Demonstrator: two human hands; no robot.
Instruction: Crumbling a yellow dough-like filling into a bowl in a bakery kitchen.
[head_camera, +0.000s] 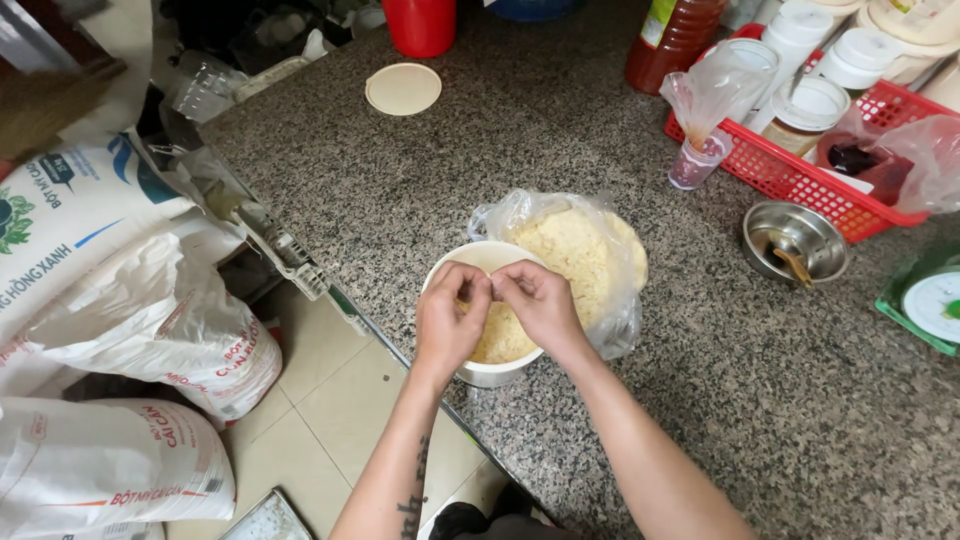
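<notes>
Both hands, left hand (450, 315) and right hand (540, 300), fingers pinched together on crumbs over white tub (480, 372); plastic bag (585, 250) just beyond fingers, on worktop (700, 400). Crumbling step; next needs gentle rubbing.

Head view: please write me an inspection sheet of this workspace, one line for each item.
Surface: speckled granite counter, bare in the front right part.
Job's things: white tub with pale yellow crumbly food, at the counter edge; clear bag of the same food touching its far side.
Clutter: round lid; red basket of jars; steel bowl with a spoon; knotted bag in a small cup.
Grippers: left hand and right hand meet over the tub, fingers pinched together; what they pinch is too small to tell.
Cables: nothing seen.
Surroundings: white sacks on a tiled floor, left.
</notes>
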